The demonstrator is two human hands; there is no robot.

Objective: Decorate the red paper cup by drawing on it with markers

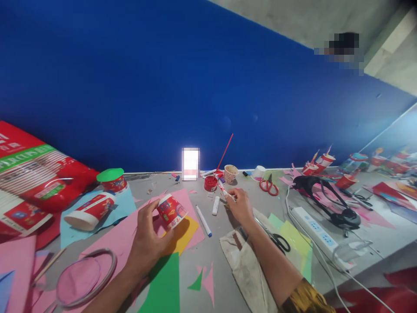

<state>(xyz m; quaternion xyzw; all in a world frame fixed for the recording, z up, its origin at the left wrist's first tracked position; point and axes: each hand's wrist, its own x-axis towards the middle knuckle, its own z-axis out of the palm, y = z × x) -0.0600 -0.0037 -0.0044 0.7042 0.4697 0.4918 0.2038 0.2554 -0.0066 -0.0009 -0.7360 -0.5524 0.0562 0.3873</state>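
My left hand (148,237) holds a red printed paper cup (172,211), tilted, above pink paper (124,234) and an orange sheet (184,234). Farther right, my right hand (240,206) is closed around a slim white and red item (223,188), which looks like a pen or tube. Its tip is near a small red pot (210,183) with a thin red stick (224,152) standing in it. Between the hands lie a white marker (203,221) with a blue tip and a short white tube (215,205).
Red-handled scissors (269,187), a patterned cup (231,174) and a glowing phone (190,164) stand or lie toward the blue wall. A cloth (249,269) is under my right forearm. Black headphones (342,217) and a power strip (314,232) are right; green-topped cup (112,180) left.
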